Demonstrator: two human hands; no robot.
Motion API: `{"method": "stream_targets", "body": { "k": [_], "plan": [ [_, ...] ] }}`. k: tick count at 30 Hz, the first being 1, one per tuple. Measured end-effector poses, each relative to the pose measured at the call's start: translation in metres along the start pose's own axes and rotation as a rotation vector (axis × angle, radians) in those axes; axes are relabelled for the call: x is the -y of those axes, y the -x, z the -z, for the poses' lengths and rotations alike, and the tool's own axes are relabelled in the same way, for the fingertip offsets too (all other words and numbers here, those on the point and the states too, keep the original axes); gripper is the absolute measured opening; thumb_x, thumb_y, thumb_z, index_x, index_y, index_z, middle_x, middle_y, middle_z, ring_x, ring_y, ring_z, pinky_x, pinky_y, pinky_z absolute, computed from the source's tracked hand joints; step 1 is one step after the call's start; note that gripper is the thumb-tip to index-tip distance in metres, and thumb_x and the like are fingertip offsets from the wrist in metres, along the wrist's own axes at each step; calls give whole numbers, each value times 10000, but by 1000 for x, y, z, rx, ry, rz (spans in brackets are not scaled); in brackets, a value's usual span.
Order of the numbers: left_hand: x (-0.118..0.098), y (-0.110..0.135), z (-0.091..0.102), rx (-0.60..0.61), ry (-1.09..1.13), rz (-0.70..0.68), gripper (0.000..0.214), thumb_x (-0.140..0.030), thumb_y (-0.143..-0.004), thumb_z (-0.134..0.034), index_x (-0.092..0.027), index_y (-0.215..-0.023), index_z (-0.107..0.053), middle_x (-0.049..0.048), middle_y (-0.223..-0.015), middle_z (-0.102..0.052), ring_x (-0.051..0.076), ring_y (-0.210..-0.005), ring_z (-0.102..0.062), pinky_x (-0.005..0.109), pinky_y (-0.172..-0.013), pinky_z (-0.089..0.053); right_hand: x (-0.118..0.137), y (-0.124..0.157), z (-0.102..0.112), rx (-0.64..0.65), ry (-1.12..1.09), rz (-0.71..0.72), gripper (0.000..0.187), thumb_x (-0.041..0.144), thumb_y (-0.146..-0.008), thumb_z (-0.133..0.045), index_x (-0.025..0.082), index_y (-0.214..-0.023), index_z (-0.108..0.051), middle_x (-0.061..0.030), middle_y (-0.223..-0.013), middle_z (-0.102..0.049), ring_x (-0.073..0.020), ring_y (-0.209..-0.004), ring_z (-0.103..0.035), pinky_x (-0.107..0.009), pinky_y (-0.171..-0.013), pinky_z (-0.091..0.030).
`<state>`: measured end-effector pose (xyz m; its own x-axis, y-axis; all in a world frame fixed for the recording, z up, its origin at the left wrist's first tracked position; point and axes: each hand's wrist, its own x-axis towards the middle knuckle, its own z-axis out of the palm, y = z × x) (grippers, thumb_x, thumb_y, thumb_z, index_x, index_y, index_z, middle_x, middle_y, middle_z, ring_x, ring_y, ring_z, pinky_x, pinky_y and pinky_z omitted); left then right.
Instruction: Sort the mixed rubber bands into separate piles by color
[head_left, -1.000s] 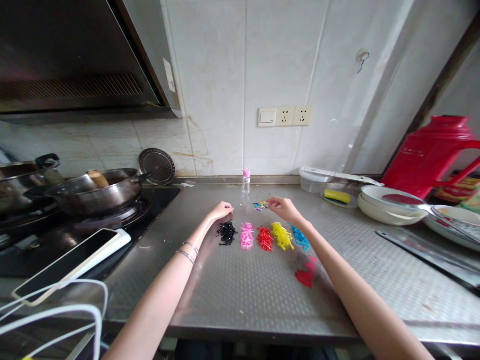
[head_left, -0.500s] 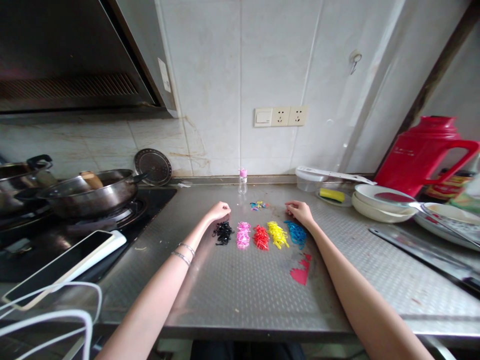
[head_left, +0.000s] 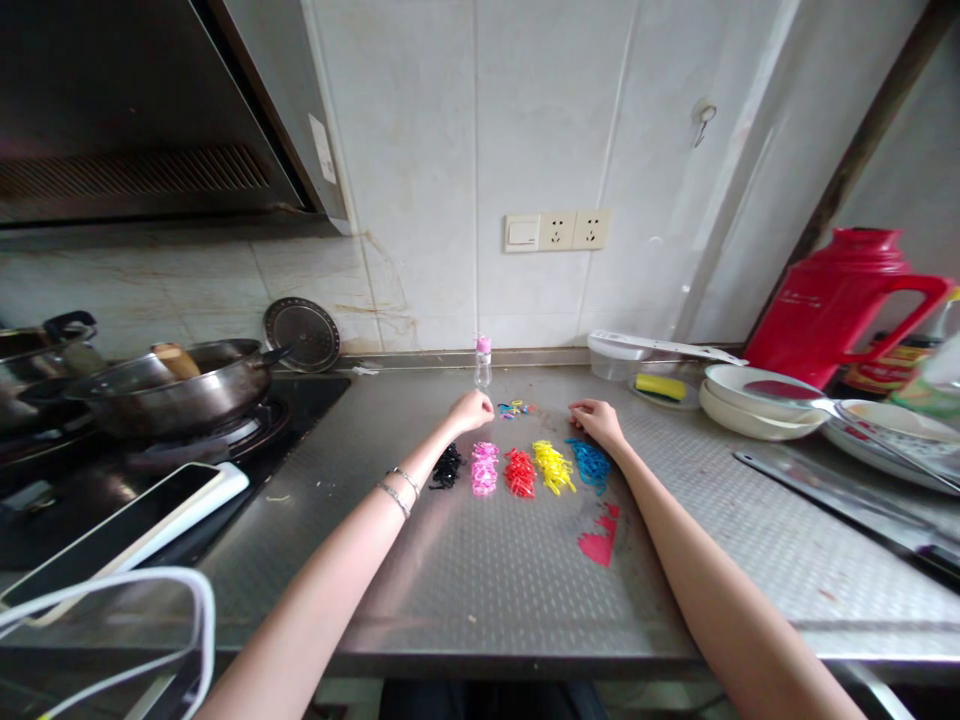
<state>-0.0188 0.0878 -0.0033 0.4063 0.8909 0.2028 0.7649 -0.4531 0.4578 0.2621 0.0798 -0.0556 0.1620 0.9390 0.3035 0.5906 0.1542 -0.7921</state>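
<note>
My left hand (head_left: pixel 472 411), with bracelets on its wrist, is closed beside a small heap of mixed-colour rubber bands (head_left: pixel 514 409). Whatever its fingers pinch is too small to make out. My right hand (head_left: pixel 595 420) rests behind the blue rubber bands (head_left: pixel 592 465), its fingers curled together, their contents hidden. Along a row lie black rubber bands (head_left: pixel 446 468), partly behind my left wrist, then pink (head_left: pixel 484 468), red (head_left: pixel 520 473) and yellow rubber bands (head_left: pixel 554 467). A small clear bottle with a pink cap (head_left: pixel 483 365) stands upright behind my left hand.
Left are a phone on a white object (head_left: pixel 120 540), white cables (head_left: pixel 202 620) and a pan (head_left: pixel 176 390) on the stove. Right are a knife (head_left: pixel 840 510), stacked bowls (head_left: pixel 757 415), a yellow sponge (head_left: pixel 660 387) and a red flask (head_left: pixel 840 305). A red scrap (head_left: pixel 600 540) lies in front.
My left hand has moved right, from behind the black rubber bands to beside the mixed heap. My right hand stays near the blue ones. The view has shifted slightly.
</note>
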Motion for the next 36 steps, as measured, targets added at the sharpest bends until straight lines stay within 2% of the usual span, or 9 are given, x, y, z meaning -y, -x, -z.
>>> {"method": "stream_targets", "body": {
  "k": [5,13,18,24,27,31,36],
  "plan": [
    [-5,-13,-15,-7,-67,39,218,-331,-665,-589,-155,-762,-674,61,-743,-654,136,-632,-562,245,-628,-424,2,1,0,-5,14,-18,283,215,-652,-470,121,-848,-652,-36,-598,-648,-106,-479,-551,-171,-443,-416],
    [-4,-18,-31,-61,19,151,144,-227,-657,-572,-145,-704,-682,65,-716,-660,140,-616,-559,240,-597,-408,4,2,1,-16,1,-30,265,232,-655,-479,127,-821,-658,-32,-586,-647,-112,-488,-558,-175,-448,-420],
    [-3,-16,-26,-72,73,141,141,-195,-639,-569,-127,-686,-684,67,-692,-659,135,-610,-554,240,-596,-402,4,2,1,-15,6,-22,262,221,-658,-475,122,-819,-658,-37,-589,-648,-108,-492,-557,-165,-443,-416],
    [6,-13,-7,-114,161,93,172,-233,-644,-585,-106,-700,-687,71,-691,-660,140,-637,-566,246,-624,-413,3,1,1,-13,20,-29,273,229,-653,-466,125,-816,-659,-35,-587,-643,-107,-479,-549,-167,-435,-412],
    [12,-5,5,-39,221,40,184,-235,-626,-602,-87,-693,-690,78,-685,-661,142,-638,-567,246,-631,-415,4,2,1,-18,18,-26,271,228,-648,-464,126,-804,-661,-35,-584,-641,-105,-478,-547,-167,-442,-412],
    [18,12,19,153,294,4,191,-240,-591,-625,-91,-688,-697,68,-670,-664,139,-625,-562,239,-613,-409,7,3,1,-16,13,-36,276,236,-644,-469,119,-800,-665,-40,-580,-640,-107,-465,-542,-170,-428,-406],
    [22,26,26,316,289,9,192,-246,-557,-643,-108,-676,-699,52,-659,-667,121,-591,-549,210,-575,-393,6,3,1,-18,9,-37,268,231,-645,-478,119,-799,-666,-41,-578,-636,-110,-470,-544,-166,-415,-403]
  ]
}}
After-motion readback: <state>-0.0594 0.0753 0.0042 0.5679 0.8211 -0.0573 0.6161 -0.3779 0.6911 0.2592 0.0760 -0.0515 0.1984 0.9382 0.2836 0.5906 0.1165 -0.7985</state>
